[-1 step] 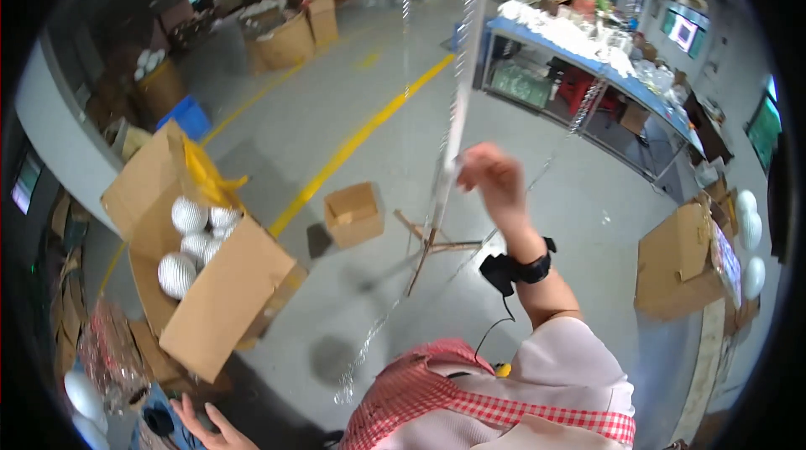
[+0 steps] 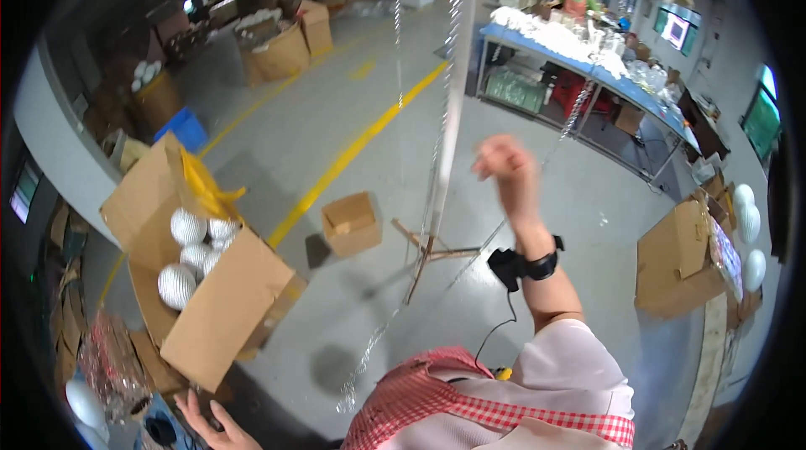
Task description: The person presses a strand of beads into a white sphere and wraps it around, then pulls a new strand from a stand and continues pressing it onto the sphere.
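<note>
White sleeve (image 2: 567, 358), red-checked apron (image 2: 407, 400), black wristband (image 2: 541, 267)

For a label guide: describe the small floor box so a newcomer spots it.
Find the tall white pole mid-view, near the raised right hand, and follow it down to its brown-legged base. Just left of that, on the grey floor, sits a small open cardboard box. Unlike the big carton further left, which holds white ribbed balls, it looks far smaller and shows no balls.

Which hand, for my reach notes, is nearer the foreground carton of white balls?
Left: the left hand is just below the carton in the picture; the right hand is raised well to its right, beside the pale pole.
</note>
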Demonstrator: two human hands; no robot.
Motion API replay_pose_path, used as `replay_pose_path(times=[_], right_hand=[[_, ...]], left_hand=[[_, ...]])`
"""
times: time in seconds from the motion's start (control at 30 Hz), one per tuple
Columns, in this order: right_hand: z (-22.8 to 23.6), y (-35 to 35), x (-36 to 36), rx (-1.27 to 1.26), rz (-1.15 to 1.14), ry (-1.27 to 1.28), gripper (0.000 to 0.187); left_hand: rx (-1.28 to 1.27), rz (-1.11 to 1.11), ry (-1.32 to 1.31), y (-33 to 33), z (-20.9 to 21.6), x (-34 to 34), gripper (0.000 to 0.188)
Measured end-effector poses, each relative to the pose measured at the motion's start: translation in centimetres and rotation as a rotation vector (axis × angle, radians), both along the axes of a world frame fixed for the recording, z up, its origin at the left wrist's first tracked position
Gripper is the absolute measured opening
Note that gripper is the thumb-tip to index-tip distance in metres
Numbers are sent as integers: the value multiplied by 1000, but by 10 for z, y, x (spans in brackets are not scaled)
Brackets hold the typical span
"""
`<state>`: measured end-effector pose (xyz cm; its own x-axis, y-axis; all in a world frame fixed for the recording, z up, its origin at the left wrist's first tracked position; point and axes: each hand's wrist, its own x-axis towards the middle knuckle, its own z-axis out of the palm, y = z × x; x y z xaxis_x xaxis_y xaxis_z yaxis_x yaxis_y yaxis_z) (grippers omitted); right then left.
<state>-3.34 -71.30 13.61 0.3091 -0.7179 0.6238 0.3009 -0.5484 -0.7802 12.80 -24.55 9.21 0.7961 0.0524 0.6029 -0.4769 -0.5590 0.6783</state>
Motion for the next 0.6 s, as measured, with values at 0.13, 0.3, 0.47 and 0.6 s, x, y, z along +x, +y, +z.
replay_pose_path(times=[0.13, 0.3, 0.47, 0.6], right_hand=[[92, -67, -92, -284, -646, -330, 12], [187, -184, -175, -464, -1190, -177, 58], [231, -189, -168, -228, -579, -84, 37], [242, -196, -179, -119, -523, -32, 23]], left_hand=[[198, -219, 7, -29, 14, 0, 51], [64, -460, 36, -45, -3, 18, 36], [-231, -806, 479, -63, -8, 26, 30], [-276, -1078, 743, -91, 43, 3, 22]])
